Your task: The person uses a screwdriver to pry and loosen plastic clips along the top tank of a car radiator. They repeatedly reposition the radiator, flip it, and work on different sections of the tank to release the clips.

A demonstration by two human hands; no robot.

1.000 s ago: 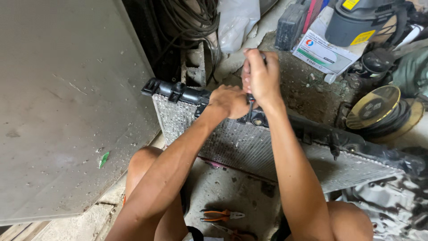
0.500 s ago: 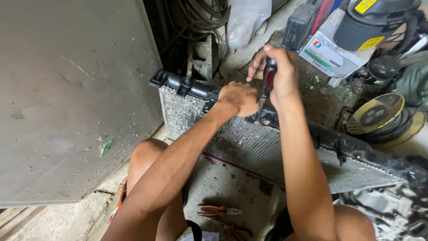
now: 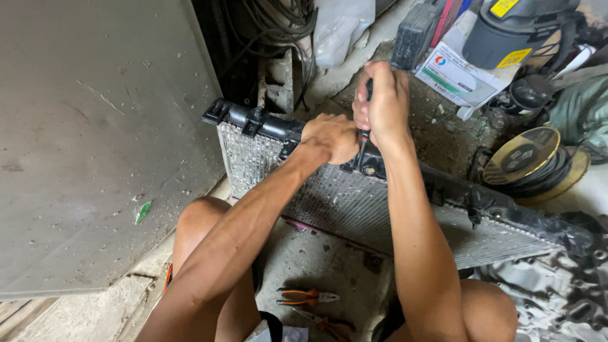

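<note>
Black plastic top of the radiator (image 3: 354, 202) runs left to right under both fists: right hand (image 3: 383, 104) clenched round an upright screwdriver (image 3: 363, 140), left hand (image 3: 329, 138) closed beside its tip.

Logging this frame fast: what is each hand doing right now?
Left hand: closed, gripping the black top edge of the radiator.
Right hand: closed around a dark-handled tool pointed down at the radiator.
</note>
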